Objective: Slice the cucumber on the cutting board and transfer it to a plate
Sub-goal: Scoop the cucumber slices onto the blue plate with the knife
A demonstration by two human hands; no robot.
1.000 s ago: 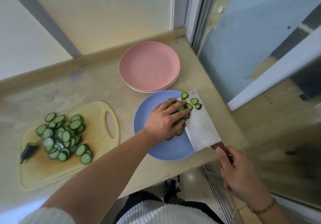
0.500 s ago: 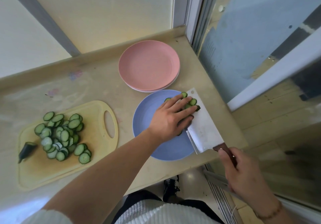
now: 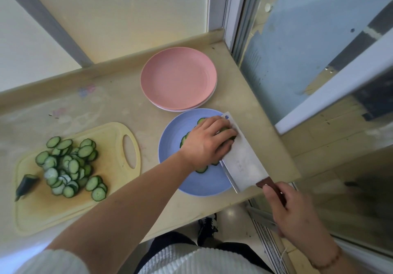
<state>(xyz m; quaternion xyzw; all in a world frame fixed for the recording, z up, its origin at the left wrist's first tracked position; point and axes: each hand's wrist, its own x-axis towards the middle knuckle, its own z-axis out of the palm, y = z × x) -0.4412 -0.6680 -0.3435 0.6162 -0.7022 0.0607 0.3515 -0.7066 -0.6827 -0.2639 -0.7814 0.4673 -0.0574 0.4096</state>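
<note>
Cucumber slices going from cleaver to blue plate.

The right hand [image 3: 297, 212] wraps its grip round the wooden handle of the cleaver [image 3: 244, 159], whose blade lies tilted over the blue plate [image 3: 170, 146]. The left hand [image 3: 207, 144], fingers fairly straight, presses on the cucumber slices [image 3: 202, 169] at the blade. More slices [image 3: 70, 165] lie heaped on the cutting board [image 3: 110, 142] on the surface [image 3: 119, 106].
</note>
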